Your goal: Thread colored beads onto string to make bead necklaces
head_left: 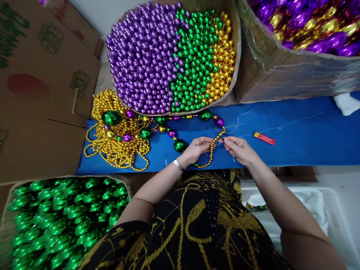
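Fingers closed, my left hand pinches at a strand of small gold beads that curves down between my two hands. Close by on its right, my right hand has thumb and fingers pressed together on something small and dark that I cannot make out. The gold beads run up into a bead garland with large green and purple balls, which loops away to the left. Fine pale thread lies on the blue cloth just beyond my fingers.
A red lighter lies right of my hands on the blue cloth. Gold bead strands are heaped at left. Behind stands a box of purple, green and gold beads, beside another carton. Large green balls fill a box lower left.
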A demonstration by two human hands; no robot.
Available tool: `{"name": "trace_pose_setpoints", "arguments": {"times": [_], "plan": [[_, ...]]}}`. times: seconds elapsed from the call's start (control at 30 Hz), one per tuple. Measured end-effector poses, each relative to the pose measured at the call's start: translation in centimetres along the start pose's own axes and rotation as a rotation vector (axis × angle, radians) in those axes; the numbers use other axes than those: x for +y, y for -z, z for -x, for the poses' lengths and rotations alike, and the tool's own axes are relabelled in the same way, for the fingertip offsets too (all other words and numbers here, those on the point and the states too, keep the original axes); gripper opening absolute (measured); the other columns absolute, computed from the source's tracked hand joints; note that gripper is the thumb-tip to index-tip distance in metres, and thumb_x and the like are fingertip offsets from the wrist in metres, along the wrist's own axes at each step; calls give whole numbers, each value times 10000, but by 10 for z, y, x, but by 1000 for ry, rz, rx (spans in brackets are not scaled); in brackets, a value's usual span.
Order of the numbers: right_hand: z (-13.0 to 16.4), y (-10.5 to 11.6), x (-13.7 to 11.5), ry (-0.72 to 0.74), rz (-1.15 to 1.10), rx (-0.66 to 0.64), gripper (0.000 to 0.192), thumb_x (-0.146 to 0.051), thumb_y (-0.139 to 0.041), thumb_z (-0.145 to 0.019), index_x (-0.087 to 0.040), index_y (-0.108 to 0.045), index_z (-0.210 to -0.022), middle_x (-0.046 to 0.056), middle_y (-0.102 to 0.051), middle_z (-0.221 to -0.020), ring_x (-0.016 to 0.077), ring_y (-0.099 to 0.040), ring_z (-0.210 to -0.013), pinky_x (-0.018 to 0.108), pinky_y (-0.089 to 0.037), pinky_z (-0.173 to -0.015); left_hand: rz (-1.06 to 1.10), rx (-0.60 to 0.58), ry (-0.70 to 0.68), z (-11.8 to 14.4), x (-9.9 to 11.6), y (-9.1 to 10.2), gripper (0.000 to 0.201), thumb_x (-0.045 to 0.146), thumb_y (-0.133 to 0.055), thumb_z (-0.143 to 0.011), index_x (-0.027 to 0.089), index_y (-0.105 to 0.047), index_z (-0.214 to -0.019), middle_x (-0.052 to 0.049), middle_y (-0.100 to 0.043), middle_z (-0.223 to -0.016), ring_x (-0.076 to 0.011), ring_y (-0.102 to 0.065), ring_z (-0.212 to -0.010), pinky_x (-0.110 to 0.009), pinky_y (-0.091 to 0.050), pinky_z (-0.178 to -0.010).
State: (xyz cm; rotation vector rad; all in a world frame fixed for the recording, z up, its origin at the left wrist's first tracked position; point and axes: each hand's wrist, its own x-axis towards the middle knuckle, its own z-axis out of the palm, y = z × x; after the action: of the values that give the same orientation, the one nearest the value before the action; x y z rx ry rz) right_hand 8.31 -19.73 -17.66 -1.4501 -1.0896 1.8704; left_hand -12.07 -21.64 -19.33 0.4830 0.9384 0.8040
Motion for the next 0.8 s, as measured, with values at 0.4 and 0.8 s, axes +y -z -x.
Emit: {"name": "trace_pose_setpoints", "arguments": {"times": [0.4, 0.8], "plan": [[-4, 2, 3, -23, -72, 27, 564, -658, -756, -647, -158, -706, -902, -58, -453, -587, 5, -238, -405, 189, -103, -380, 194, -124, 186, -5, 5, 5, 223, 194, -727, -823, 114, -633, -1009, -106, -749, -873, -211, -740, -797, -364, -579, -787], [-7, 2, 8, -15, -45, 47, 528, -638, -752, -664, -164, -701, -889, -52, -457, -594, 14, -280, -418, 184, -127, -379, 113, -61, 167, -5, 8, -1, 206, 148, -770, -766, 111, -634, -916, -63, -725, -822, -139, -695, -710, -343, -555, -766]]}}
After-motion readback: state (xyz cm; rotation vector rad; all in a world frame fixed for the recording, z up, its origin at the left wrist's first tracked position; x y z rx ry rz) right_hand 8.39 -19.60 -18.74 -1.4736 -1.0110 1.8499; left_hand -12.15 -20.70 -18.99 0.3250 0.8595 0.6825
